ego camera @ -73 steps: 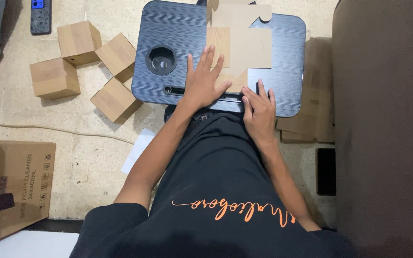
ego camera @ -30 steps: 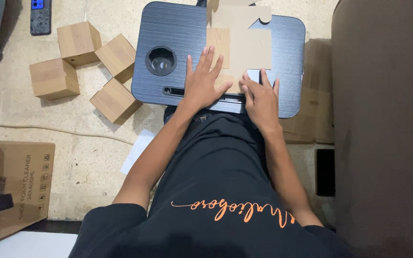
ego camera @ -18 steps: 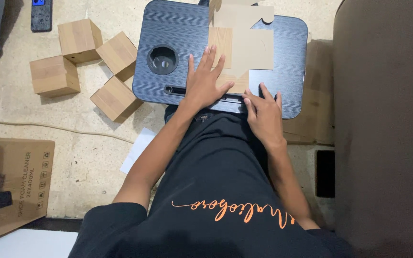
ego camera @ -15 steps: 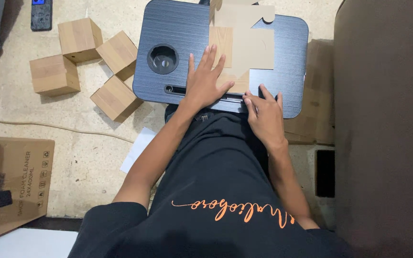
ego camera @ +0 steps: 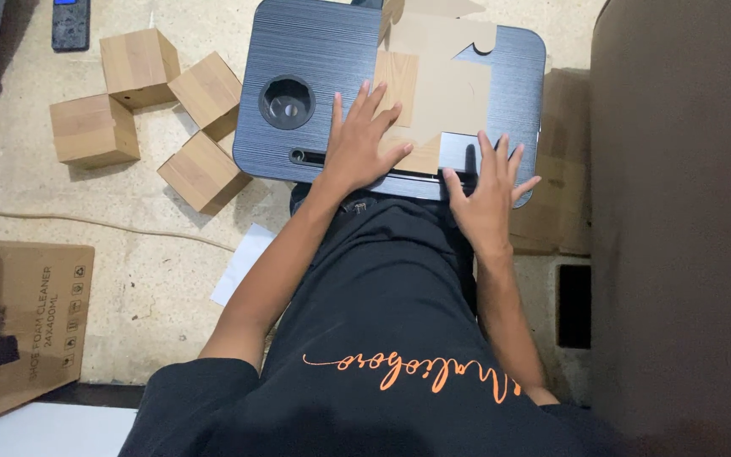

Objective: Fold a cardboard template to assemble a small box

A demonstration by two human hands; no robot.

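Left hand (ego camera: 357, 144) flat, fingers spread, pins the unfolded tan cardboard box blank (ego camera: 442, 85) on the dark ribbed lap-desk surface (ego camera: 315, 42). Right hand (ego camera: 488, 190) has slid right off the blank w/ fingers now splayed, released, gripping nothing. Blank's far flaps have shifted a bit.

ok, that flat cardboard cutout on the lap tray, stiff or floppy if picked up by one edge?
The flat cardboard blank looks thin and scored, so it would probably hinge at the creases rather than stay rigid. Likely light: the left hand alone pins it. On the ridged dark tray it would probably slide easily if pushed.
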